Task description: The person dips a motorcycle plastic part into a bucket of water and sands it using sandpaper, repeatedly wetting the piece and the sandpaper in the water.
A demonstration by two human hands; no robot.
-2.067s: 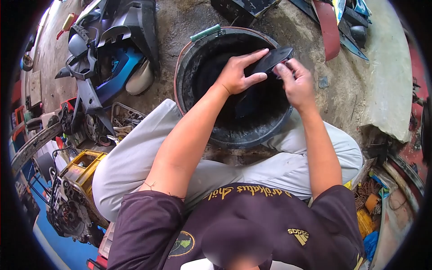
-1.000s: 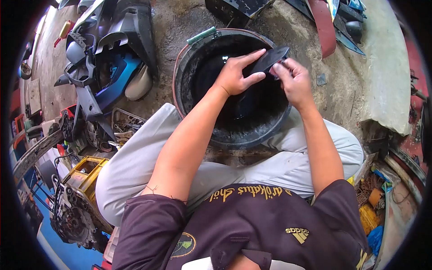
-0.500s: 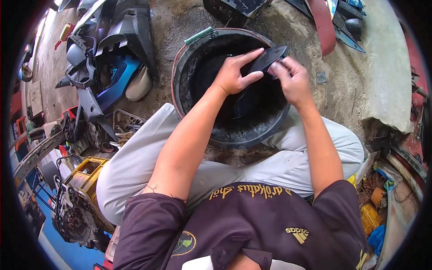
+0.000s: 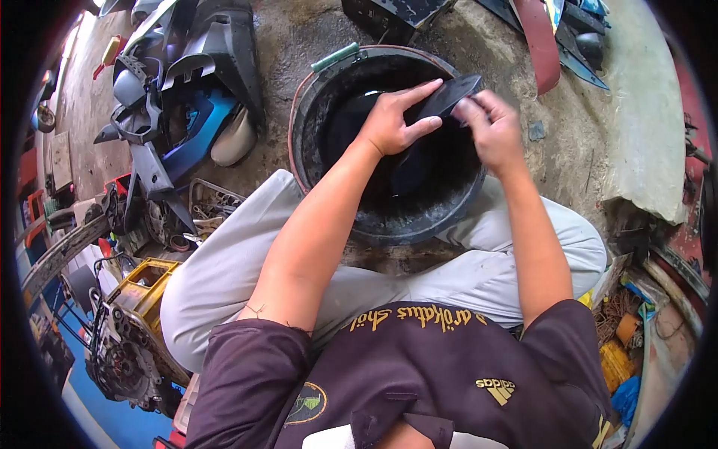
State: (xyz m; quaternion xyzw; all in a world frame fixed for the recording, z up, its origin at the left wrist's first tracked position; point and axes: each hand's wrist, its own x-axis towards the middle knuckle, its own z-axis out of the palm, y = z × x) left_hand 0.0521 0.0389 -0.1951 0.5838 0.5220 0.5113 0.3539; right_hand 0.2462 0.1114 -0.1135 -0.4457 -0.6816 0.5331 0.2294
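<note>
A dark, pointed plastic panel (image 4: 455, 91) is held over the black bucket (image 4: 443, 224), which stands between my knees. My left hand (image 4: 395, 123) grips the panel from the left, fingers along its far side and thumb on the near side. At the panel's right edge, my right hand (image 4: 495, 135) has curled, bunched fingers against the surface. Its fingertips are blurred, and whatever they pinch is too small to make out. Dark liquid with a shiny surface lies inside the bucket. The panel's lower part merges with the dark interior.
Motorcycle body panels (image 4: 217, 60) lie on the concrete floor to the left. A yellow crate (image 4: 149, 280) and an engine part (image 4: 127, 367) stand nearer. A red curved panel (image 4: 540, 45) is at the upper right, beside a pale slab (image 4: 647, 112). A black box (image 4: 396, 19) sits beyond the bucket.
My right hand has shifted slightly right and down along the panel's edge, blurred by motion. A pinkish bit at its fingertips no longer shows. My left hand keeps its grip.
</note>
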